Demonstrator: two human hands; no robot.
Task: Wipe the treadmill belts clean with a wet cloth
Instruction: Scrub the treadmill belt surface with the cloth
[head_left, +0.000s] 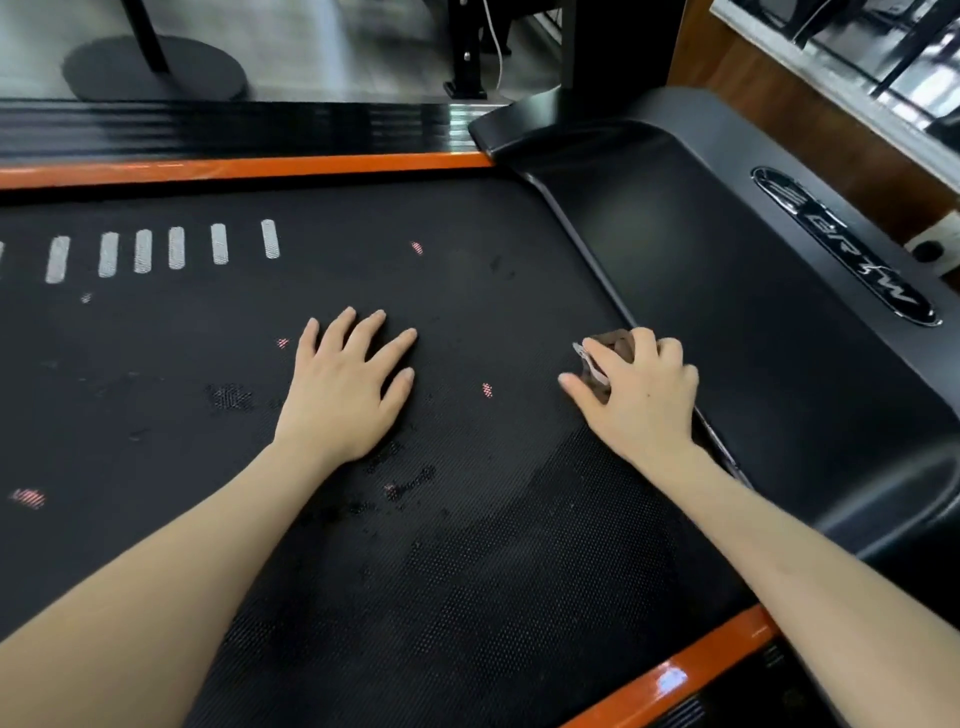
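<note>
The black textured treadmill belt (467, 545) fills most of the view, with white dashes at the left and small red marks scattered on it. Damp darker patches show in its middle and lower part. My left hand (345, 387) lies flat on the belt, palm down, fingers spread, holding nothing. My right hand (636, 389) presses a small crumpled brownish cloth (605, 356) onto the belt, close to the belt's right end where it meets the motor cover. Most of the cloth is hidden under the fingers.
The black motor cover (753, 312) with an oval logo plate rises on the right. Orange side rails (234, 167) run along the far edge and the near right edge (675, 675). Behind are a round black base (156, 70) and a black post with a white cable (470, 62).
</note>
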